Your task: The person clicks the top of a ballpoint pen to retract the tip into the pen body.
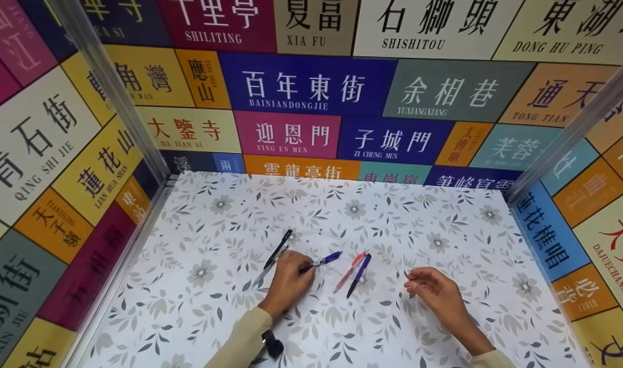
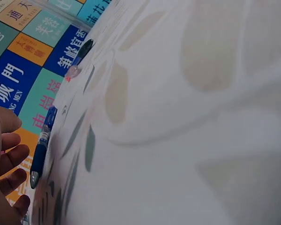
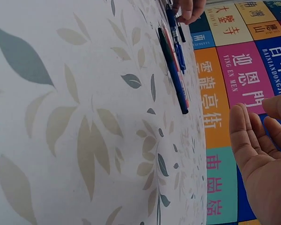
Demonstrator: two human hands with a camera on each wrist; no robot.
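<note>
My left hand (image 1: 291, 278) is low over the patterned tabletop, its fingertips by the near end of a blue-purple pen (image 1: 330, 258). From the left wrist, the fingers (image 2: 14, 159) look loosely bent, and the blue pen (image 2: 42, 145) lies just beyond them. Left of that hand are a black pen (image 1: 279, 248) and a clear-barrelled pen (image 1: 264, 273), partly covered by the hand. A pink-red pen (image 1: 346, 278) and a dark blue pen (image 1: 360, 276) lie side by side between the hands. Raised at the right, my right hand (image 1: 439, 294) has loosely bent fingers and holds nothing.
A white floral cover (image 1: 204, 306) spreads over the table. Panels of coloured signs (image 1: 311, 87) stand at the back and both sides, with metal posts (image 1: 132, 117) at the corners. A small black object (image 1: 273, 345) sits at the left cuff.
</note>
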